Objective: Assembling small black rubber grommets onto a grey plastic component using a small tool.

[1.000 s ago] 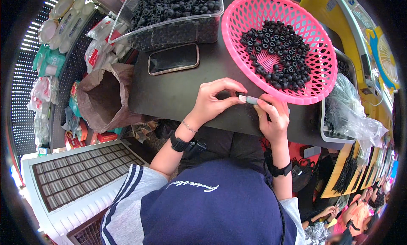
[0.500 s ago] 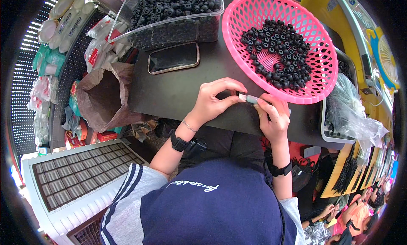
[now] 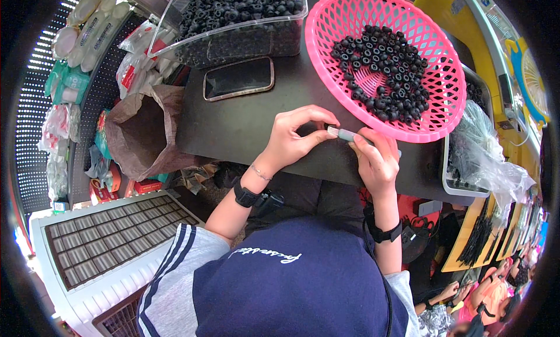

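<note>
My right hand point(image 3: 379, 161) is closed round a slim grey-green tool point(image 3: 345, 135) with a pale, flat tip, perhaps a small cutter. That tip meets the fingertips of my left hand point(image 3: 296, 136). Thumb and forefinger of the left hand pinch a tiny dark piece, mostly hidden by the fingers. Just beyond my right hand stands a pink lattice basket point(image 3: 315, 45) holding many small black round pieces point(image 3: 402, 83) with ring-like openings. Both hands are over the near part of the dark table point(image 3: 233, 124).
A clear plastic tub point(image 3: 245, 42) full of similar black pieces stands at the far left. Near it lies a phone point(image 3: 239, 79). An open brown bag point(image 3: 143, 135) stands at the table's left. To the right are a tray point(image 3: 466, 188) and clear plastic bags point(image 3: 487, 153). Other people sit at lower right.
The tool's pale tip has tilted slightly at my left fingertips. Otherwise both hands keep nearly the same place and grip.
</note>
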{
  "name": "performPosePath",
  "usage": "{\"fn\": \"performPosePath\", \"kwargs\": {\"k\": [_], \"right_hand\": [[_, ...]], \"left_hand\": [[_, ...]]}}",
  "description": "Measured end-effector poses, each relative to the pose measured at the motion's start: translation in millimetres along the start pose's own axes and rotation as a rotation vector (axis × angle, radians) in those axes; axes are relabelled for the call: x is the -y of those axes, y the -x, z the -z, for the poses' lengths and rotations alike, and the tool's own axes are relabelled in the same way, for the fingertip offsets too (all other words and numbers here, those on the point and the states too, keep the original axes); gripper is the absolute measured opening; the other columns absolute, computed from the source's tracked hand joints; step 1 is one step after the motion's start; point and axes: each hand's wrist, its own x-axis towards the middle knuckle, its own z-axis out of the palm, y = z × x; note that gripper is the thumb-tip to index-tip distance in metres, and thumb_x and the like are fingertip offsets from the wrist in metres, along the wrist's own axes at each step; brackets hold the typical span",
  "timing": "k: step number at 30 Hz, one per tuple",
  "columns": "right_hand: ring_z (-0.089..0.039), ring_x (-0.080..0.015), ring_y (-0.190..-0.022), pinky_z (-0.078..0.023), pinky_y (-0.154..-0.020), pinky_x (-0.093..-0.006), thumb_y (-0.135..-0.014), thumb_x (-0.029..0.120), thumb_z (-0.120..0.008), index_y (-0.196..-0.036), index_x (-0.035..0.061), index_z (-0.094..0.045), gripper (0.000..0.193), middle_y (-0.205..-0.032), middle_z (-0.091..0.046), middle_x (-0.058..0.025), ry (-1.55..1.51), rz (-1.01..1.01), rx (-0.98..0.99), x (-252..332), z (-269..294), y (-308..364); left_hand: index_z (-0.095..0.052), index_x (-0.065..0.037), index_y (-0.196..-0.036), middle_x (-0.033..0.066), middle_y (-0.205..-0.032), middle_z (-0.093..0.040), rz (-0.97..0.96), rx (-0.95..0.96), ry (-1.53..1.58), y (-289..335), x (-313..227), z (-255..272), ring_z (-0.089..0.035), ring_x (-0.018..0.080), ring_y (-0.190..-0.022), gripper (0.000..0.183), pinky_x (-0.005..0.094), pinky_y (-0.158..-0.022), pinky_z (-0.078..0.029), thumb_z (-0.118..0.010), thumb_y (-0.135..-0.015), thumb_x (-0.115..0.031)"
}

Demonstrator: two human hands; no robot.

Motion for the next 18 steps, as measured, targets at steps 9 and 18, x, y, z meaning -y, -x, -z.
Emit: {"fn": "performPosePath", "kwargs": {"k": [9,18], "right_hand": [[-0.063,-0.0273,-0.078,-0.048,-0.066,-0.0364,-0.069,0.005,-0.079,-0.094,0.0073,-0.068,0.028,-0.093,-0.067,-0.0097,-0.01,-0.004,-0.011,-0.2,0.9,0.6],[-0.065,-0.0297,-0.072,-0.051,-0.065,-0.0381,-0.07,-0.001,-0.075,-0.098,0.0062,-0.062,0.031,-0.086,-0.068,-0.0114,-0.112,0.006,-0.074,-0.6,4.0,-0.2]], "left_hand": [[-0.07,-0.001,-0.095,0.0074,-0.093,-0.071,0.042,0.003,0.048,0.2,0.1,-0.7,-0.066,0.0119,-0.077,0.018,0.0246,-0.069,-0.054,-0.076,-0.077,-0.001],[-0.065,0.003,-0.103,0.0154,-0.103,-0.068,0.056,0.054,0.085,2.2,2.6,4.6,-0.066,0.0167,-0.088,0.023,0.0282,-0.073,-0.055,-0.071,-0.081,0.006]]}}
